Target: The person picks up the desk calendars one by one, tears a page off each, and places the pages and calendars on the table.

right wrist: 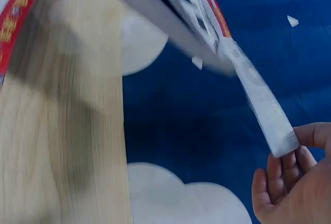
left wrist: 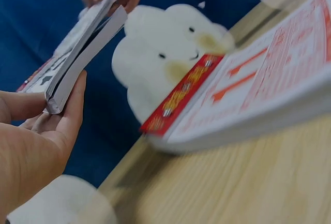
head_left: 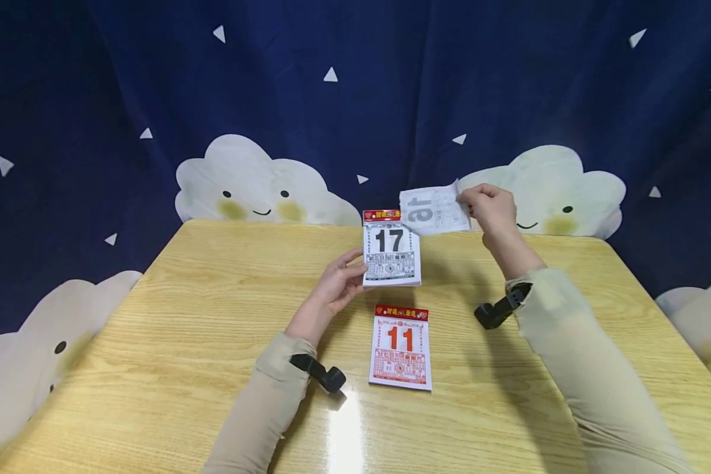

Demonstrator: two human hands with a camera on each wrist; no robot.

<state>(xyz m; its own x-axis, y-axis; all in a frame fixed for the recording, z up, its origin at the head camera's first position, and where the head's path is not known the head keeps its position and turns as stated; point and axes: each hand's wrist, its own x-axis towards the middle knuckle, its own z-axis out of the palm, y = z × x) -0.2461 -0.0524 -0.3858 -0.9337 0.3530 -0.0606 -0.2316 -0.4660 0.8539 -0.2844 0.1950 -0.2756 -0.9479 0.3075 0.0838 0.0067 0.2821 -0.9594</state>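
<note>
My left hand [head_left: 339,282] grips a tear-off calendar [head_left: 390,268] by its left edge, thumb on the front, raised over the table. A black 17 shows on its face beneath a red header strip. Between the thumb and fingers of my right hand [head_left: 494,210] is the end of a thin calendar page [head_left: 444,214], turned sideways with its grey print showing through from behind. The page stretches leftward and overlaps the calendar's upper right corner. In the right wrist view the page [right wrist: 264,105] runs from the pinching fingers [right wrist: 310,133] up to the calendar pad.
A second calendar [head_left: 400,355], with a red 11 and a red header, lies on the wooden table [head_left: 213,316] below the raised one. Behind the table hangs a dark blue curtain [head_left: 355,99] with white clouds and triangles. Black camera mounts sit on both wrists.
</note>
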